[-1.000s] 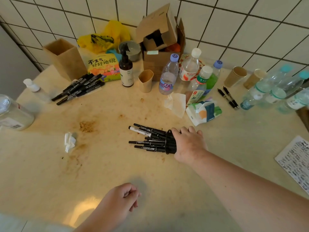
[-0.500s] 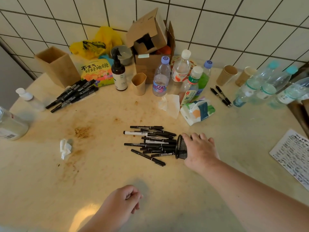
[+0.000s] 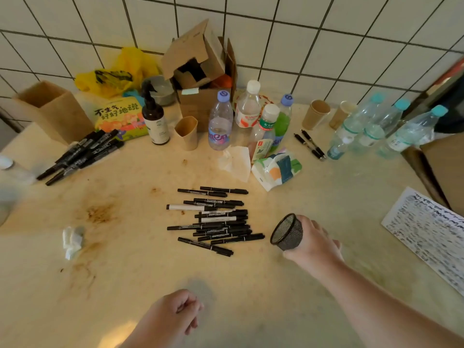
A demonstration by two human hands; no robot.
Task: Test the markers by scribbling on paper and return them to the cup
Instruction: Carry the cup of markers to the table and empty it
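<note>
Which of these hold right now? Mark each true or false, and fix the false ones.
1. The right hand holds the black mesh cup. True.
2. The mesh cup is full of markers. False: no markers show in it; the markers lie in a pile on the table.
3. The left hand grips a marker. False: its fingers are loosely curled and hold nothing.
4. A scribbled sheet of paper lies to the right of the cup. True.
5. A second bunch of black markers lies at the far left beside a wooden box. True.
</note>
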